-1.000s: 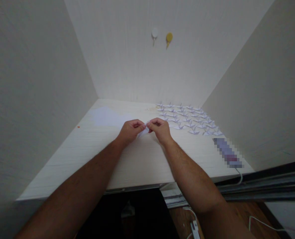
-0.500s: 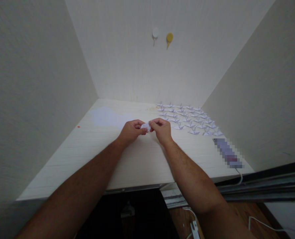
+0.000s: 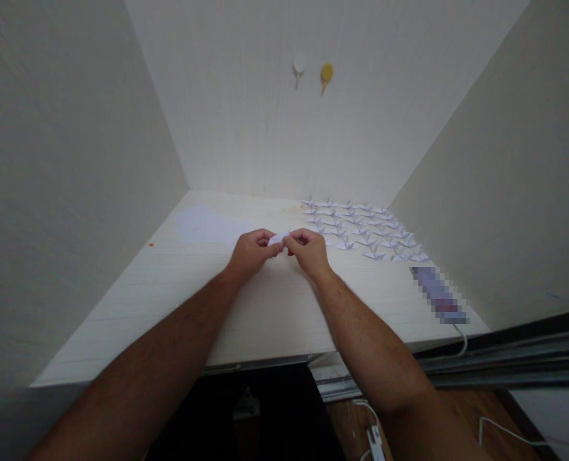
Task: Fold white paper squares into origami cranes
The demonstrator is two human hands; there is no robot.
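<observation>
Between my two hands, just above the middle of the white table [image 3: 265, 307], is a small folded piece of white paper [image 3: 276, 239]. My left hand [image 3: 254, 250] pinches its left side with thumb and fingers. At its right side, my right hand [image 3: 307, 248] is closed on it, thumb and fingertips pressed together. The fingers cover much of the paper, so its exact fold is hidden. Several white paper cranes [image 3: 374, 255] stand in rows on the table to the right of my right hand. Beyond my left hand lie pale sheets of white paper [image 3: 202, 224].
A blurred-out flat device [image 3: 438, 296] with a white cable [image 3: 465, 346] lies near the right table edge. One white hook [image 3: 299, 64] and one yellow hook [image 3: 327, 72] are on the back wall. Walls rise on both sides. A small red spot [image 3: 151, 244] marks the table's left.
My fingertips have drawn closer together, the right hand shifting slightly left, and less of the folded paper shows between them. The cranes, sheets and device stay where they were.
</observation>
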